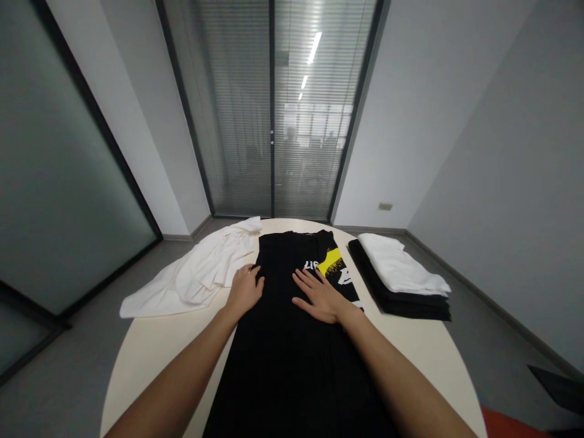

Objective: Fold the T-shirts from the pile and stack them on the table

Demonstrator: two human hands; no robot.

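Observation:
A black T-shirt [292, 359] with a yellow and white print [331, 263] on its right part lies lengthwise on the table in front of me. It is folded in along the sides, and its near end runs out of the bottom of the view. My right hand [319, 297] rests flat on the cloth beside the print, fingers spread. At the shirt's left edge is my left hand [246, 287], thumb and forefinger apart and touching the fabric; its other fingers are partly hidden.
The round cream table [155, 347] bears a crumpled white garment [201, 267] at the left. On the right, a folded white garment [396, 261] lies on a stack of folded black garments [415, 306]. Glass doors with blinds [241, 121] stand beyond, and something red [506, 423] shows at lower right.

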